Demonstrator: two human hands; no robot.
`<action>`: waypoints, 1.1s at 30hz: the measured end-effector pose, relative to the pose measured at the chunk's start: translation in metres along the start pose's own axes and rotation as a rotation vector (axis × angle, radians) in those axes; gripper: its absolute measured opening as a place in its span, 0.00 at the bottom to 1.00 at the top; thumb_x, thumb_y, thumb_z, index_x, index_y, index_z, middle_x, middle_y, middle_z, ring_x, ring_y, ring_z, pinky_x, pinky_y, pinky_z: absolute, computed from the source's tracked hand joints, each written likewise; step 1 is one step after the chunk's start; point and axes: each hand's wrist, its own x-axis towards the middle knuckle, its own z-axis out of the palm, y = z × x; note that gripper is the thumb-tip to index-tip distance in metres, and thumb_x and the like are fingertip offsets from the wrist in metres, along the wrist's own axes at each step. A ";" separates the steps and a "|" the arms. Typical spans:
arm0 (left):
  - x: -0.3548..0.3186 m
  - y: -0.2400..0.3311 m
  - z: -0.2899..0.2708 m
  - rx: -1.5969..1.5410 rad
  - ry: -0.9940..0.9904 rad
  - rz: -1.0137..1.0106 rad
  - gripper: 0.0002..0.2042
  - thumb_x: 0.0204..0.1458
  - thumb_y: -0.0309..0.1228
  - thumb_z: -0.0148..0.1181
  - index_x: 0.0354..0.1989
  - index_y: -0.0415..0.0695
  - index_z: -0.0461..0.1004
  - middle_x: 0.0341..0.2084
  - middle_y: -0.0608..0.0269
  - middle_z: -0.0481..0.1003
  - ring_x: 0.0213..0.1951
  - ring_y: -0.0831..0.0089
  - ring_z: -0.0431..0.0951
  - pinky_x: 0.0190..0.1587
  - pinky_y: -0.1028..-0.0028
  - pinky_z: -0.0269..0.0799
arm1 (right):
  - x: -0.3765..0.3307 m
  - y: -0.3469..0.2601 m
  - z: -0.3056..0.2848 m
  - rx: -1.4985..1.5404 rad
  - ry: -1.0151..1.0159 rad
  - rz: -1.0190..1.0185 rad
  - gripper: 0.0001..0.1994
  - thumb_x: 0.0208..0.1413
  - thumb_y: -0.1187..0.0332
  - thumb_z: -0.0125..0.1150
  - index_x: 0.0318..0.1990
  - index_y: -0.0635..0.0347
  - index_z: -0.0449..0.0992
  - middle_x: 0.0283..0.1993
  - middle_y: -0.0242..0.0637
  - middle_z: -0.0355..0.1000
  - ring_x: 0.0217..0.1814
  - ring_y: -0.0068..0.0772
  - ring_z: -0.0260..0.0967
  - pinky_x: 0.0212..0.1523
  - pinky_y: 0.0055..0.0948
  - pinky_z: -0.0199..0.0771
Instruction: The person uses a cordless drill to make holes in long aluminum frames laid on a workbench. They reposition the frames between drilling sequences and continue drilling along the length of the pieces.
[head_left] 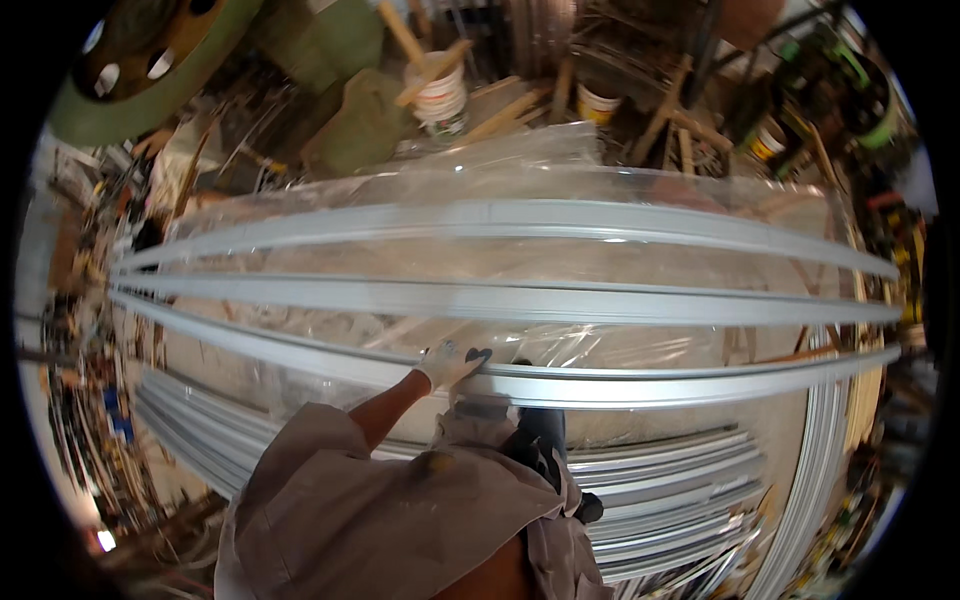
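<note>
"Loose beige clothing [380, 510] is filling the foreground, its left sleeve [315, 440] giving way to a bare forearm [392, 410]. Where is that arm leading?"

"To the left hand [452, 368], which is wearing a pale glove with dark fingertips. It is reaching the near profile [640, 388], a long silvery length of metal, close to its middle, with the fingers extending at its far edge."

"Is it gripping?"

"I cannot tell; the hand is showing too small and blurred to reveal whether it is closing on the metal. The right hand is lying out of view, so I cannot tell its state either."

"And the other metal?"

"A middle profile [560, 300] and a far profile [560, 220] are spanning the scene beyond the near one, apart from each other along most of their length, over clear plastic sheeting [690, 345]. More lengths are lying in a stack [670, 490] at the lower right, and a bundle [812, 470] is running along the right side."

"Behind them?"

"A white bucket [440, 100] is standing beyond the sheeting, and a large round part with holes [132, 75] is occupying the upper left."
</note>
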 end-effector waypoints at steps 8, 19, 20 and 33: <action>0.011 -0.008 0.046 0.032 0.420 0.038 0.28 0.58 0.59 0.58 0.45 0.41 0.80 0.34 0.43 0.81 0.38 0.46 0.81 0.38 0.50 0.75 | 0.079 0.020 -0.098 -0.155 0.056 -0.040 0.20 0.44 0.56 0.71 0.41 0.60 0.84 0.37 0.48 0.82 0.37 0.45 0.82 0.36 0.39 0.79; 0.030 0.058 0.038 0.091 0.139 -0.031 0.18 0.63 0.45 0.54 0.48 0.44 0.79 0.40 0.42 0.81 0.44 0.42 0.80 0.49 0.50 0.73 | 0.068 -0.046 -0.147 -0.290 0.045 -0.085 0.19 0.48 0.58 0.66 0.45 0.59 0.85 0.38 0.48 0.82 0.39 0.46 0.82 0.42 0.40 0.81; 0.034 0.066 0.033 0.061 0.089 -0.001 0.18 0.64 0.43 0.53 0.50 0.42 0.78 0.41 0.41 0.80 0.45 0.42 0.79 0.50 0.50 0.73 | 0.067 -0.045 -0.144 -0.238 0.043 -0.074 0.19 0.48 0.58 0.66 0.45 0.59 0.85 0.38 0.47 0.83 0.39 0.45 0.82 0.41 0.40 0.81; 0.107 0.047 0.062 -0.235 -0.208 0.259 0.20 0.65 0.43 0.49 0.45 0.37 0.80 0.38 0.46 0.80 0.41 0.54 0.78 0.48 0.57 0.71 | 0.050 -0.003 -0.060 0.056 0.049 0.136 0.22 0.49 0.54 0.68 0.45 0.62 0.84 0.39 0.44 0.83 0.41 0.42 0.83 0.40 0.41 0.79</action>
